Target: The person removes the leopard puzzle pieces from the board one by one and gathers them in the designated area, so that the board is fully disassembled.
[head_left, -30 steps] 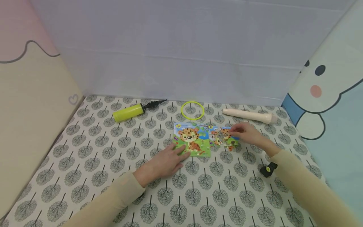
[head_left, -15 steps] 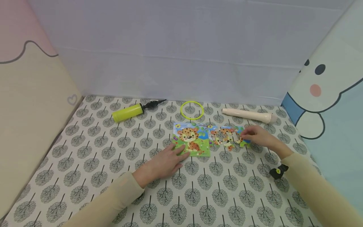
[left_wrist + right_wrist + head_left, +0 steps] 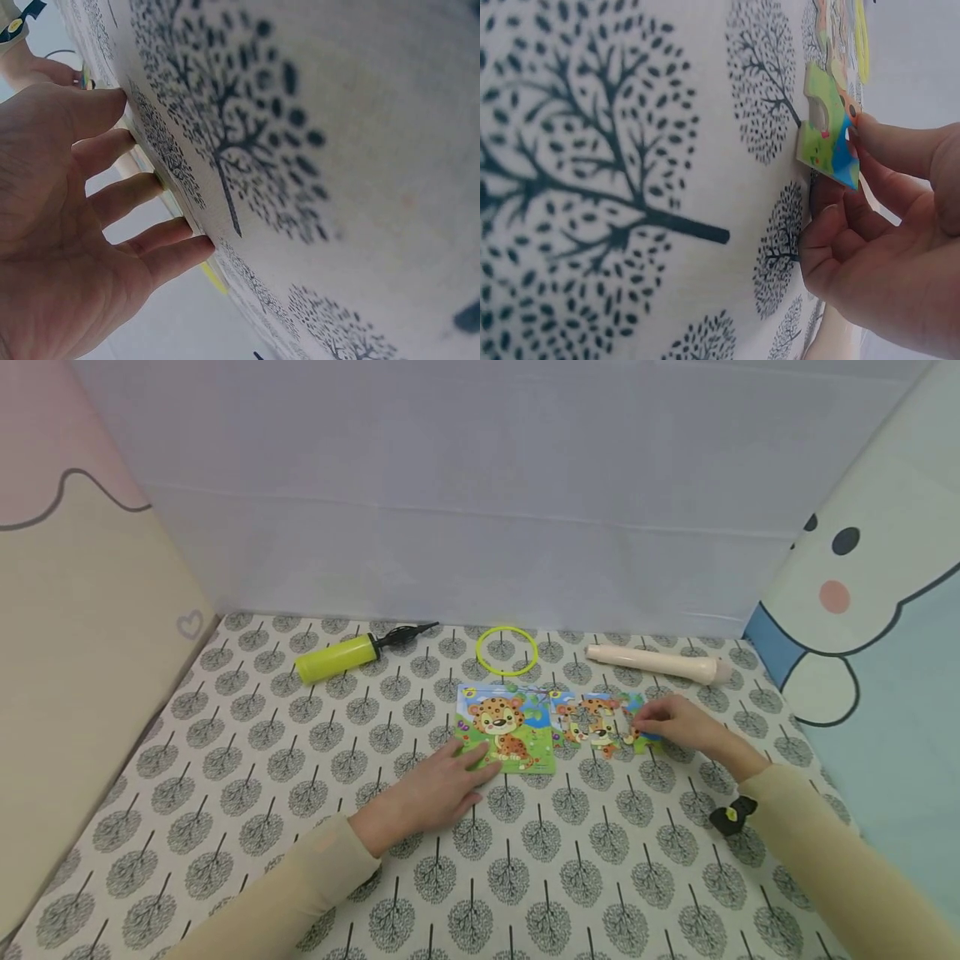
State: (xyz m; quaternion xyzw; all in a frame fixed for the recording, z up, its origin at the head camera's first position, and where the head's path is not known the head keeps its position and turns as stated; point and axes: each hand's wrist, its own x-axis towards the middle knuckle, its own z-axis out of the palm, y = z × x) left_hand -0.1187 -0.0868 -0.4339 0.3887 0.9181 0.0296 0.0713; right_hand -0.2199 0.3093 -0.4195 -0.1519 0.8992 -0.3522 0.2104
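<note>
In the head view a square leopard picture card lies flat on the tree-print cloth. My left hand rests with spread, relaxed fingers on the card's lower left edge; the left wrist view shows the fingertips of that hand along the edge. To the card's right is a partly joined leopard jigsaw with gaps in it. My right hand pinches a green and blue jigsaw piece at the jigsaw's right side. In the right wrist view the thumb and fingers of that hand grip it, tilted.
A yellow-green hand pump with a black nozzle lies at the back left. Behind the card is a thin yellow ring. A pale pink wand-like tube lies at the back right. A black strap hangs at my right wrist.
My right hand has moved right with the green and blue piece, uncovering more of the jigsaw, then shifted only slightly. My left hand stays on the card.
</note>
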